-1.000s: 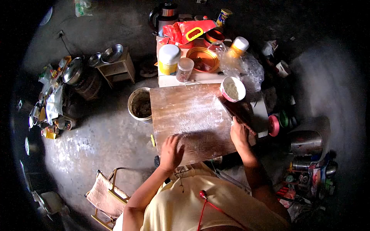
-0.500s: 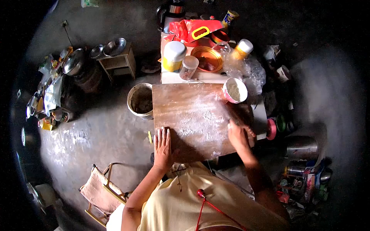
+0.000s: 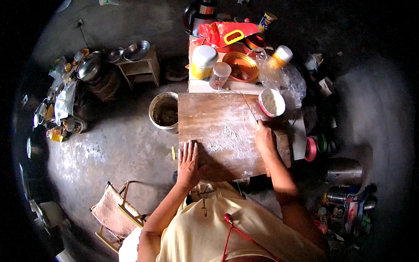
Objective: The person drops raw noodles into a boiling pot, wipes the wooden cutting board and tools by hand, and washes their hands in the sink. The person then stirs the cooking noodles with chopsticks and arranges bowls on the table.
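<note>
A wooden board (image 3: 205,111) lies before me, with white powder like flour (image 3: 229,137) spread over its middle. My left hand (image 3: 188,163) rests flat on the board's left front edge, fingers stretched out and dusted white. On the right side, my right hand (image 3: 265,139) is closed round the handle of a knife (image 3: 249,107). Its blade shows nearly edge-on as a thin line, pointing away and slightly left over the board. Just beyond that hand, a pink and white tub (image 3: 271,103) holds more white powder and stands on the board's far right corner.
A bucket (image 3: 164,112) with dark contents stands left of the board. Behind are a white-lidded jar (image 3: 204,62), a clear container (image 3: 220,75), an orange bowl (image 3: 241,65), plastic bags (image 3: 290,83) and a red bag (image 3: 224,32). A folding chair (image 3: 114,212) stands at lower left.
The knife has turned from a broad, blurred blade to nearly edge-on, and my right hand has risen slightly toward the tub. My left hand keeps its place on the board.
</note>
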{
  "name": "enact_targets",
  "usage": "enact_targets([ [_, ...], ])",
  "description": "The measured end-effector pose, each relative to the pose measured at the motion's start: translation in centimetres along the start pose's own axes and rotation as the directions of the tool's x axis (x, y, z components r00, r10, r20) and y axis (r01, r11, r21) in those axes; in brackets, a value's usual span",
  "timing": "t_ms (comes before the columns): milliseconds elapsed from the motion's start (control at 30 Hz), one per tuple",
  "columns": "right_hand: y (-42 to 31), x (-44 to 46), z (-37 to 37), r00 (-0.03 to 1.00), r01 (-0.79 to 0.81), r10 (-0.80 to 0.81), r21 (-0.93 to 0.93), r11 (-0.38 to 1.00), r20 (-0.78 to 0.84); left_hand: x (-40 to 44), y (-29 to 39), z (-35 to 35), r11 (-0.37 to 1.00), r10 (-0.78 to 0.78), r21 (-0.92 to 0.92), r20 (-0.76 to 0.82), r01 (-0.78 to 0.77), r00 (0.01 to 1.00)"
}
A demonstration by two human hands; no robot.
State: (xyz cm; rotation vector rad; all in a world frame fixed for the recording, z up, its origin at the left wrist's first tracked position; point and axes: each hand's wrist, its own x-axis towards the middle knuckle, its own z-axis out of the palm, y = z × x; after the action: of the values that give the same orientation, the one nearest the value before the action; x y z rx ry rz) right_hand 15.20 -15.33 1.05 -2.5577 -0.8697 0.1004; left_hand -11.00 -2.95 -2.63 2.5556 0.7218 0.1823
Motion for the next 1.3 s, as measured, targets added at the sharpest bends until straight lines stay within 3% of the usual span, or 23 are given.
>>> enact_targets([
  [33,-1.6,-0.2,-0.4,0.965,-0.198,0.172,0.117,0.973,0.197,0.0,0.0,-0.3,1.0,-0.004,-0.028,0.006,0.004,1.0],
  [100,-1.2,-2.4,2.8,0.987,-0.024,0.008,0.093,0.995,0.163,0.0,0.1,-0.3,0.998,0.003,-0.06,0.013,-0.002,1.0],
  [167,-0.5,-2.9,3.1,0.986,0.021,-0.029,0.05,0.999,0.164,0.0,0.1,-0.1,0.999,-0.02,-0.034,0.01,0.02,1.0],
  [267,0.4,-3.7,3.0,0.991,-0.037,0.031,0.045,0.998,0.129,-0.3,0.5,-0.3,0.997,-0.023,-0.067,0.004,0.023,1.0],
  [367,2.4,-4.9,3.2,0.99,-0.049,0.096,0.391,0.919,-0.102,-0.1,1.7,-0.1,1.0,0.006,0.0,-0.124,-0.006,0.992],
  [400,2.6,-5.6,2.5,0.985,-0.133,0.164,0.357,0.925,-0.058,0.0,2.4,-0.1,0.996,0.048,-0.066,-0.106,-0.055,0.993],
  [433,3.5,-6.3,2.7,0.98,-0.038,0.109,0.387,0.921,-0.165,0.2,3.3,0.0,0.986,0.092,-0.132,-0.088,-0.103,0.992],
  [500,3.3,-6.9,0.6,0.978,-0.149,0.194,0.394,0.907,-0.076,0.9,6.4,0.0,0.969,0.106,-0.227,0.017,-0.099,0.994],
  [533,4.0,-7.1,0.5,0.974,-0.087,0.155,0.361,0.928,-0.165,1.7,7.8,0.7,0.957,0.174,-0.239,0.022,-0.164,0.984],
  [600,4.8,-7.3,-1.3,0.976,-0.121,0.171,0.318,0.94,-0.134,3.3,10.8,1.7,0.939,0.246,-0.253,0.026,-0.232,0.969],
  [633,5.9,-7.2,-1.6,0.977,-0.096,0.151,0.319,0.943,-0.151,4.1,12.3,2.0,0.963,0.226,-0.194,0.196,-0.188,0.954],
  [667,5.4,-7.0,-3.3,0.971,-0.224,0.238,0.209,0.952,-0.04,4.7,13.6,2.3,0.98,0.186,-0.128,0.358,-0.149,0.915],
  [700,5.1,-6.4,-4.7,0.971,-0.238,0.239,0.044,0.97,-0.019,4.9,14.5,3.0,0.98,0.186,-0.128,0.355,-0.15,0.916],
  [767,7.7,-5.6,-4.3,0.989,-0.024,0.031,0.046,0.999,-0.143,5.1,15.1,6.0,0.957,0.256,0.042,0.348,-0.288,0.902],
  [800,7.3,-5.3,-5.0,0.99,-0.125,0.126,0.011,0.992,-0.068,4.8,14.9,7.5,0.927,0.311,0.147,0.214,-0.345,0.926],
  [833,7.7,-4.8,-5.2,0.993,-0.101,0.101,0.0,0.995,-0.066,4.9,14.4,9.1,0.928,0.305,0.153,0.214,-0.34,0.928],
  [900,9.7,-3.8,-4.5,0.997,0.016,-0.018,-0.025,1.0,-0.081,5.4,14.0,9.5,0.857,0.291,0.24,0.506,-0.456,0.812],
  [933,11.0,-3.0,-3.8,0.981,0.132,-0.136,-0.038,0.991,-0.142,5.5,13.8,9.5,0.859,0.282,0.247,0.504,-0.449,0.816],
  [1100,11.1,-0.7,-1.8,0.999,0.042,-0.042,-0.017,0.999,0.016,4.2,11.6,7.8,0.834,0.305,0.237,0.556,-0.499,0.773],
  [1133,11.0,-1.0,-0.7,0.999,-0.034,0.035,-0.022,0.999,0.033,4.0,11.6,4.1,0.902,0.251,0.141,0.596,-0.408,0.763],
  [1233,10.6,-2.5,-0.7,0.957,0.164,-0.177,0.073,0.984,0.232,-0.7,6.6,2.6,0.968,0.251,-0.064,0.259,-0.243,0.933],
  [1267,10.3,-3.4,-0.6,0.893,0.448,-0.45,0.074,0.891,0.016,-2.1,4.8,2.3,0.972,0.222,-0.117,0.187,-0.202,0.957],
  [1300,10.1,-3.3,-0.7,0.892,0.435,-0.448,0.168,0.885,0.052,-3.2,4.6,-0.7,0.976,0.184,-0.138,0.12,-0.167,0.976],
])
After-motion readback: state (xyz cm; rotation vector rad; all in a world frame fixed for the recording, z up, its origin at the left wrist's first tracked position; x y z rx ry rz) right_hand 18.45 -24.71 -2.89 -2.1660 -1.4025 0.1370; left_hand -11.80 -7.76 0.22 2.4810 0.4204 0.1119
